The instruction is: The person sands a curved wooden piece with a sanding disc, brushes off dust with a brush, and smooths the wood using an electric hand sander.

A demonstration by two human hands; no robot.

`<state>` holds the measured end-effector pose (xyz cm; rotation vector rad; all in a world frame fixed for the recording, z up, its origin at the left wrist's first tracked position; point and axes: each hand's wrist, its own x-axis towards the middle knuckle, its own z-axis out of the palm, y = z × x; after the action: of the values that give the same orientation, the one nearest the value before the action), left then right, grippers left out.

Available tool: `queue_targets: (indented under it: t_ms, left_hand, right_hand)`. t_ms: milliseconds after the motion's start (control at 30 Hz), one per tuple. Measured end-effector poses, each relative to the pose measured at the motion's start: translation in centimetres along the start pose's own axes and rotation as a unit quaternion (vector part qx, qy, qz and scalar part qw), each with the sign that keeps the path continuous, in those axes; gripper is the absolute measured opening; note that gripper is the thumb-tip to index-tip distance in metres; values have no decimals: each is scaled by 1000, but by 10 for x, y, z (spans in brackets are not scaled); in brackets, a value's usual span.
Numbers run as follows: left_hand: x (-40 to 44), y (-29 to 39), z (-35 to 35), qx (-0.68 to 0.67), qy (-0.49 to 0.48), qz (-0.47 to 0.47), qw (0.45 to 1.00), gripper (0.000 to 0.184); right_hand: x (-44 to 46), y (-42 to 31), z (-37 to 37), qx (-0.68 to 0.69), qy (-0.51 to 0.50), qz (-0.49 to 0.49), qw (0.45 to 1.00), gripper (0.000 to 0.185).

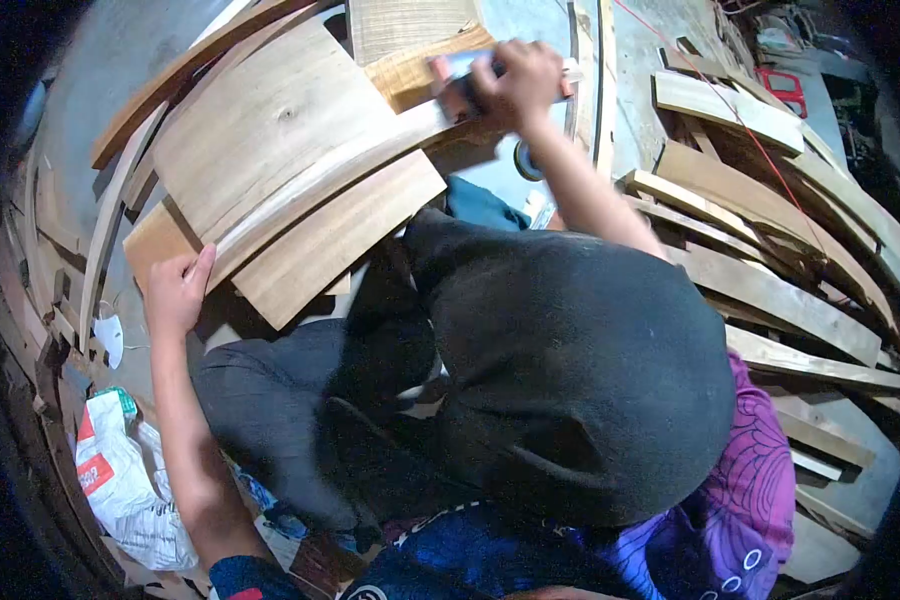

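A long, slightly curved wooden strip (342, 170) runs diagonally in front of me. My left hand (177, 288) is closed around its near left end, thumb pointing up along the wood. At the far right end, my right hand (525, 85) grips a blurred hand tool (454, 88) with orange ends and a dark grip. The tool rests on or just over the strip; its exact kind is unclear. Behind the strip lies a wide pale board (275, 125), and a shorter plank (340, 240) lies on the near side.
Long wooden offcuts (770, 290) are piled on the right. More strips (120, 200) lean at the left. A white printed bag (130, 480) stands lower left. My knees in dark trousers (580, 370) fill the middle. A red cord (740, 115) crosses the upper right.
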<state>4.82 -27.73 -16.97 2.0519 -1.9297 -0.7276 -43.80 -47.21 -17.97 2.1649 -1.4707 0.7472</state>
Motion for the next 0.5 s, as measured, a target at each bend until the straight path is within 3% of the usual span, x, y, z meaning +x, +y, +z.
queue_targets:
  t_ms: [100,200,267,367,433,500]
  left_hand:
    - [-4,-2,3,6,-12,-26,1000,57]
    - [0,-8,6,19,-27,-33,999,58]
    - [-2,-8,6,-6,-13,-20,1000,58]
    - [-4,2,2,-18,12,-6,1000,59]
    - [-5,-3,4,-14,19,-8,1000,59]
    - [-4,-7,7,-6,20,-8,1000,59]
  right_hand:
    - [-11,-74,-32,155,-4,-133,979,24]
    - [-5,-34,-18,183,22,-180,966,22]
    - [14,23,-5,124,-5,-86,989,24]
    - [26,102,6,-102,-134,56,984,36]
    - [15,89,8,-57,-105,48,992,37]
    - [1,33,6,-29,13,18,999,34]
